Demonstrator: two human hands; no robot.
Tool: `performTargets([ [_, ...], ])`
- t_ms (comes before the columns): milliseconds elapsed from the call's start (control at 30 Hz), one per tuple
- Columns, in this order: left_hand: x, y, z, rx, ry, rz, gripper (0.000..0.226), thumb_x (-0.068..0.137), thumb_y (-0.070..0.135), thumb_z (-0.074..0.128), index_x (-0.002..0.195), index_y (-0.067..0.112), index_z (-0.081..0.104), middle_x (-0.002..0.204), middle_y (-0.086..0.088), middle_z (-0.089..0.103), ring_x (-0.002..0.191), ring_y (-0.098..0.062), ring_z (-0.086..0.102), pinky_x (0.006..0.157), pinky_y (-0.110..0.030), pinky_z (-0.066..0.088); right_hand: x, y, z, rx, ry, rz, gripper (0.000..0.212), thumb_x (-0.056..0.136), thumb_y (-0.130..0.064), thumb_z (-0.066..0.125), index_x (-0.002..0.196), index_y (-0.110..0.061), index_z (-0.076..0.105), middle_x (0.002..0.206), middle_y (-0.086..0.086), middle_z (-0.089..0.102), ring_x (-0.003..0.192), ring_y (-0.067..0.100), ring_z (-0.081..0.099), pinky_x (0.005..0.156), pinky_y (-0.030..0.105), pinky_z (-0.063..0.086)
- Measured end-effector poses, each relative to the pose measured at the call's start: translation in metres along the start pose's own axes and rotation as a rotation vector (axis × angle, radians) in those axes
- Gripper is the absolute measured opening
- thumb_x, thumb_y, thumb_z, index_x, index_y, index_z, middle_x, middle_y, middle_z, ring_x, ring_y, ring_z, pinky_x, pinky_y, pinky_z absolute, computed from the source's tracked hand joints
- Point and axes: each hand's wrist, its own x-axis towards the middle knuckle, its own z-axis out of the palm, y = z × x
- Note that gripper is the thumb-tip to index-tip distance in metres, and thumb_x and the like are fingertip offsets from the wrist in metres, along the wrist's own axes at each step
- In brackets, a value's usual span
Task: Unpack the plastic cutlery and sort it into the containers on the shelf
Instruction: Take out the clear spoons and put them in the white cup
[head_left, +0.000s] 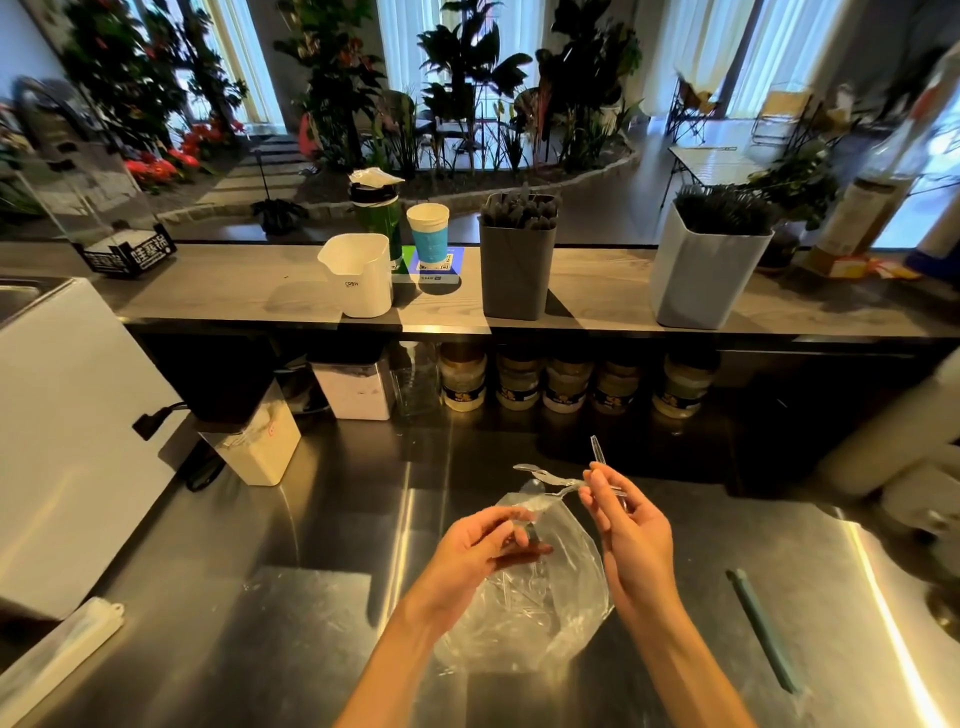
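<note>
Between right fingers (597, 486), clear spoons (550, 480) above bag (561, 613).

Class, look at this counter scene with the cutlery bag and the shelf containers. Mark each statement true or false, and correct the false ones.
1. The right hand pinches clear plastic cutlery. True.
2. The left hand rests flat on the counter. False: it grips the clear plastic bag.
3. The dark grey container on the shelf is empty. False: dark cutlery sticks out of it.
4. The white container stands left of the paper cup. True.
</note>
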Motion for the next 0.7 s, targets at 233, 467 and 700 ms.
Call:
performTargets([
  [233,0.008,0.012,0.021,-0.203,0.176,-0.083,0.026,0.104,0.008,0.039,0.121,-0.005,0.055,0.068,-0.005,0.045,0.060,-0.013,0.039,0.060,-0.026,0.033,-0.009,0.015,0.007,-0.173,0.040,-0.132,0.022,0.093,-0.020,0.070,0.114,-0.018,0.074,0.098,0.010,0.077,0.097,0.026,0.074,0.089,0.043,0.059],
  [467,0.007,0.019,0.043,-0.184,0.128,0.041,0.040,0.103,0.040,0.046,0.134,0.018,0.061,0.120,-0.013,0.071,0.114,-0.023,0.067,0.092,-0.028,0.054,-0.024,0.028,0.022,-0.302,-0.010,-0.280,0.016,0.095,-0.009,0.067,0.108,-0.016,0.073,0.099,0.001,0.076,0.096,0.018,0.073,0.082,0.025,0.060],
  [700,0.014,0.017,0.043,-0.232,0.335,0.017,0.036,0.102,0.038,0.053,0.106,0.005,0.067,0.087,-0.010,0.063,0.085,-0.021,0.062,0.084,-0.034,0.052,-0.030,0.042,0.023,-0.407,-0.095,-0.294,0.018,0.093,-0.007,0.069,0.107,-0.017,0.074,0.101,-0.003,0.076,0.100,0.018,0.073,0.088,0.031,0.061],
])
